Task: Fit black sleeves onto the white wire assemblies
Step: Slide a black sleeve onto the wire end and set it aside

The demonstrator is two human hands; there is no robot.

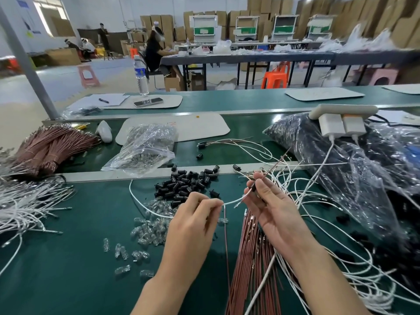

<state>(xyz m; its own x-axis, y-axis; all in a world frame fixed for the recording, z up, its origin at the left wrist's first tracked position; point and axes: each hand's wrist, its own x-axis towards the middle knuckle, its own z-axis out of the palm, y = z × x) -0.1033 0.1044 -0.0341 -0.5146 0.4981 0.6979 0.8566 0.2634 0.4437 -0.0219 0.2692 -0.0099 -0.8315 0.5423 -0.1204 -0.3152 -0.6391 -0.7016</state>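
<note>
Left hand (193, 220): grip closed in a pinch, white wire (231, 202) held between thumb and fingertips. The wire's bare end is pointed at the right hand (272, 210), just short of it. A thin brown lead is seen hanging below the pinch.

Right hand: a black sleeve (253, 187) is pinched between thumb and forefinger, other fingers loosely spread, palm up.

Both are held above the green surface (79, 258). The sleeve pile (186, 183) is heaped just beyond the hands, with clear bulbs (150, 228) scattered left of them. Brown wires (247, 258) are laid under the right wrist, and a white wire bunch (27, 201) lies at far left.

A water bottle (141, 75) stands on the far surface; its blue label is too small to be read. Orange marks on the white mat (204, 126) are illegible.
</note>
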